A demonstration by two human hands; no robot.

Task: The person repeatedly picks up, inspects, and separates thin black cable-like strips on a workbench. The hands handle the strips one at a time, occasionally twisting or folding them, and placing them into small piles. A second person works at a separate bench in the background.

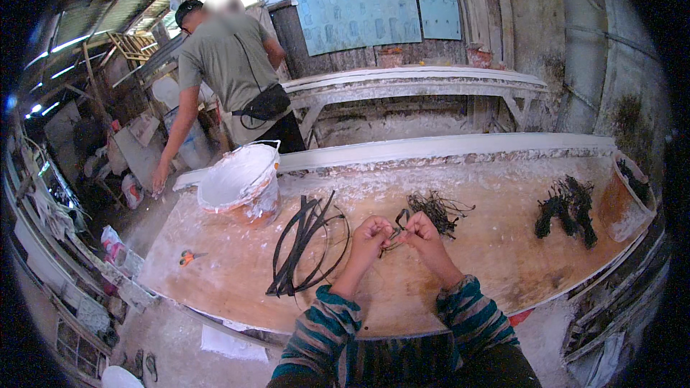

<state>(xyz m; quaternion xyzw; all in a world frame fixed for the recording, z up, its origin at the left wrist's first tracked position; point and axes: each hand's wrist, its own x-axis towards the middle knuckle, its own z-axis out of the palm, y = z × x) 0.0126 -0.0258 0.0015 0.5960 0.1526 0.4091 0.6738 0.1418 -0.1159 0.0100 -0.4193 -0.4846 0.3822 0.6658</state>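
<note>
Over the middle of the wooden table, my left hand (374, 235) and my right hand (424, 238) meet with fingertips pinched. Between them they hold a thin black strip (402, 218), bent into a small loop. A heap of short, tangled black strips (435, 210) lies just beyond my right hand. Left of my left hand, long flat black strips (290, 262) lie on the tabletop, some curving in wide arcs. Orange-handled scissors (188, 257) rest farther left.
A white-crusted bucket (241, 185) stands at the table's (489, 273) far left. Bundles of black strips (566, 208) lie near a tipped orange bucket (624, 208) at the right. A long white moulding (445, 149) runs along the back edge. A co-worker (233, 72) stands beyond the bucket, facing away.
</note>
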